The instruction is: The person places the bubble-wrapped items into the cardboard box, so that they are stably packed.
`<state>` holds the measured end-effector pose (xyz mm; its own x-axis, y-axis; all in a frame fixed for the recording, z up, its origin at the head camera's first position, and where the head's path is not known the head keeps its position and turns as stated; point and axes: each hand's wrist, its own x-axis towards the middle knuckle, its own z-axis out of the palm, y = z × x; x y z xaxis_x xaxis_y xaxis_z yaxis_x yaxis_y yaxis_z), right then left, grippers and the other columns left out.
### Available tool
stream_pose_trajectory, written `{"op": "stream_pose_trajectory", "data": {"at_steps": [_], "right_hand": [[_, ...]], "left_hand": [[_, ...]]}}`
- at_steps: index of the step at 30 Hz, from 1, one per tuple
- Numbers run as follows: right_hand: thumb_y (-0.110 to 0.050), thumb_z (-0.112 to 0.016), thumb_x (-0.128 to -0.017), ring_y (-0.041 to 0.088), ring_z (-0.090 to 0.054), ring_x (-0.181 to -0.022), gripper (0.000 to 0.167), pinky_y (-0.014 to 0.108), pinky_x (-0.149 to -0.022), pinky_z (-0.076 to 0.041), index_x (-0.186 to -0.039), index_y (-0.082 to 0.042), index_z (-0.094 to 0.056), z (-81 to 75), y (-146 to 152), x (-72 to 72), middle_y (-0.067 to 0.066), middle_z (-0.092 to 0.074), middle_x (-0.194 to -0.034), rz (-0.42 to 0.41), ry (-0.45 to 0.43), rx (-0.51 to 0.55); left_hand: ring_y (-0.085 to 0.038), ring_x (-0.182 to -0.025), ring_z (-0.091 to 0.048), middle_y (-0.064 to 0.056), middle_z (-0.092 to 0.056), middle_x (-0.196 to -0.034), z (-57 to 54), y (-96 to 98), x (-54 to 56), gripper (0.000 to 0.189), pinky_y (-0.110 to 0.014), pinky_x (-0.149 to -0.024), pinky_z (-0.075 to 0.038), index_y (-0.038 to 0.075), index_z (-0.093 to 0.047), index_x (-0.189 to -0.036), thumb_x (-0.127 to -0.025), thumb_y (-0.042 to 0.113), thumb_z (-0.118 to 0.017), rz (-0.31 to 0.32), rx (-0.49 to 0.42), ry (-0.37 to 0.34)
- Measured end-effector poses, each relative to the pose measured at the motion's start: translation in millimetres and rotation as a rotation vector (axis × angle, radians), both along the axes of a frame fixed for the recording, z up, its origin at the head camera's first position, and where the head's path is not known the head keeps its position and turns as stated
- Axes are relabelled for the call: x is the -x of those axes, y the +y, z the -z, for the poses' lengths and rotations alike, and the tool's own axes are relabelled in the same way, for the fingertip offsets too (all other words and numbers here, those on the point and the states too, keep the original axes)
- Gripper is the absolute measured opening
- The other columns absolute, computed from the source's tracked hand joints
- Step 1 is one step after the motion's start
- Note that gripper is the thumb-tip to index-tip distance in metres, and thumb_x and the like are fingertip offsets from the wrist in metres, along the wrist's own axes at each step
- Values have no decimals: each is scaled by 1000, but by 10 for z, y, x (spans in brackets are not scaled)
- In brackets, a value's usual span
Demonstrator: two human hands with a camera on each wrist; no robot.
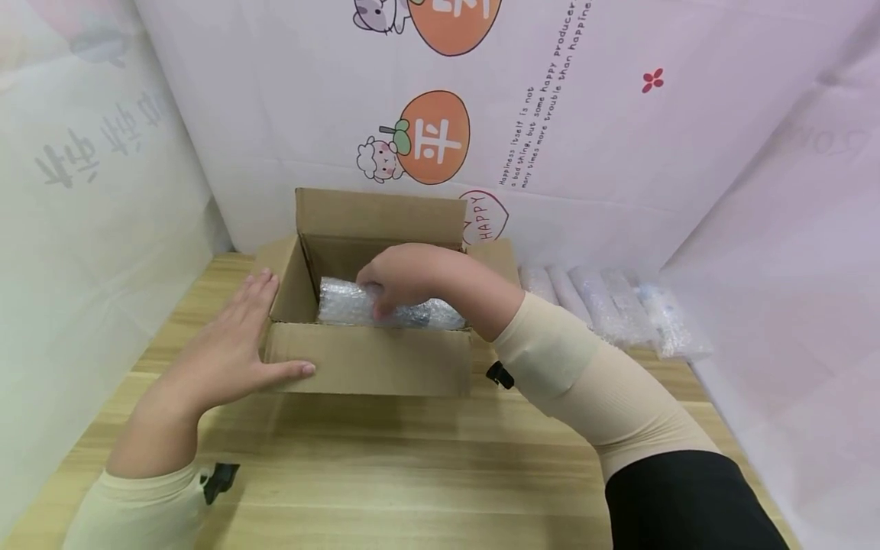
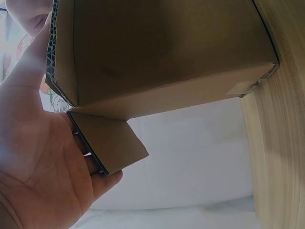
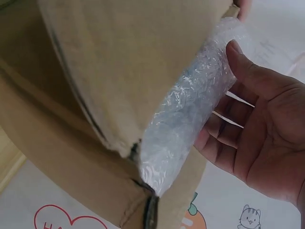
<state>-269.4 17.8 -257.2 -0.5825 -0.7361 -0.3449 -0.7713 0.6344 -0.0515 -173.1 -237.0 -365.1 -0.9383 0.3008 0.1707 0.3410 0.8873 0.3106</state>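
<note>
An open cardboard box sits on the table with its flaps folded out. Inside its mouth lies a long bundle in clear bubble wrap, level with the front edge. My right hand reaches over the box and grips this bundle; in the right wrist view the thumb presses one side of the bubble wrap and the fingers curl behind it. What the wrap contains cannot be made out. My left hand rests on the box's left corner, fingers straight along the left flap and thumb over the front flap.
Several more bubble-wrapped packages lie in a row to the right of the box. A printed white cloth hangs close behind it, with more cloth at both sides. The wooden table extends in front.
</note>
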Motion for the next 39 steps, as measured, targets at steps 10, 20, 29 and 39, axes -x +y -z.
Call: {"op": "stream_pose_trajectory", "data": {"at_steps": [10, 20, 29, 39], "right_hand": [[-39, -65, -94, 15, -39, -141, 65, 33, -118, -32, -150, -17, -42, 46, 10, 15, -1, -46, -151, 71, 15, -29], [-53, -58, -95, 16, -38, -141, 66, 38, -116, -34, -150, -21, -41, -16, 293, 71, -2, -43, -152, 141, 83, 91], [-49, -58, -96, 17, -53, -126, 60, 39, -106, -45, -145, -16, -47, -162, 731, 101, 1, -52, -143, 214, 158, 350], [-48, -57, -97, 24, -53, -124, 60, 47, -101, -47, -146, -17, -44, -256, 1380, 33, 5, -51, -142, 426, 192, 667]], "left_hand": [[-28, -153, 5, -3, 9, -166, -19, 1, -9, 127, -56, -122, -12, 17, 8, -158, -72, 80, -62, -6, -7, -9], [-28, -153, 5, -3, 9, -166, -5, 5, -5, 127, -56, -122, -11, 17, 7, -158, -72, 80, -63, -5, -12, -7], [-28, -153, 6, -4, 10, -165, -2, 14, -7, 127, -53, -123, -9, 16, 8, -158, -73, 79, -62, 2, 0, 0], [-29, -153, 3, -5, 8, -166, 9, 8, -5, 126, -52, -123, -10, 15, 6, -158, -74, 77, -64, 11, -8, 18]]}}
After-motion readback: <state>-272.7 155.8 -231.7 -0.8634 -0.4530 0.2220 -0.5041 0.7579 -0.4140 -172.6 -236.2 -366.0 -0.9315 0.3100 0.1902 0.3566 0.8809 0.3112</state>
